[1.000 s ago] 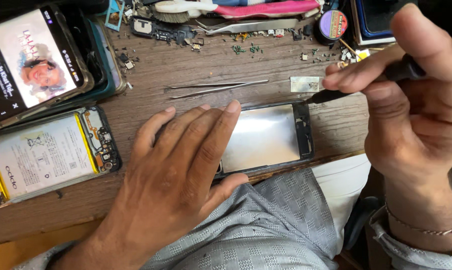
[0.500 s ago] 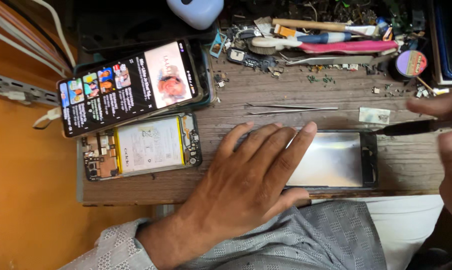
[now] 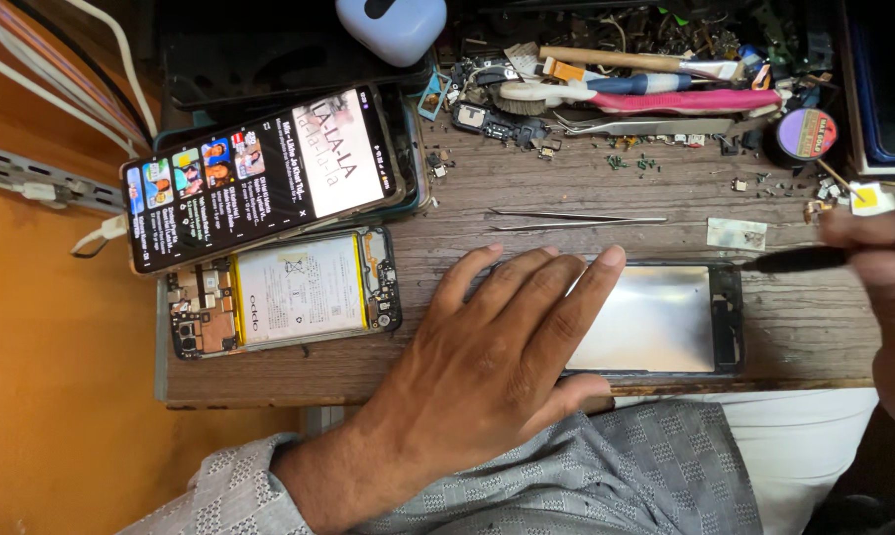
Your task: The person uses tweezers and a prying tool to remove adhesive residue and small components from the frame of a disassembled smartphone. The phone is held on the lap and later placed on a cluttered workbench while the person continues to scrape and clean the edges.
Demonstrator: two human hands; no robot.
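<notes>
**2 hands at a phone frame on the desk**

5 fingers (image 3: 556, 297) of the left hand (image 3: 487, 367) lie spread and flat, pressing down on the left part of a stripped phone frame (image 3: 665, 317) whose bare silvery inner plate faces up. They grip nothing; the palm simply rests on it. The frame lies lengthwise near the front edge of the wooden desk (image 3: 804, 327), and its right end shows clear of the hand.

At the right border, the right hand (image 3: 883, 267) pinches a thin black tool (image 3: 794, 260) between thumb and fingers. Its tip points left and sits at the frame's upper right corner. Whether it touches the frame cannot be told, as the hand is blurred.

Just behind the frame lie 2 slim metal tweezers (image 3: 576, 219), side by side. A small pale scrap (image 3: 736, 234) rests to their right.

Further left, an opened phone (image 3: 284, 290) shows its battery and circuit boards. Above it, a lit phone (image 3: 264, 173) lies tilted, leaning over other devices.

Along the back of the desk, brushes, a pink-handled tool (image 3: 705, 100) and tiny screws lie scattered, with a round purple tin (image 3: 807, 134) near the right. A grey patterned sleeve (image 3: 606, 476) covers the lap below.
</notes>
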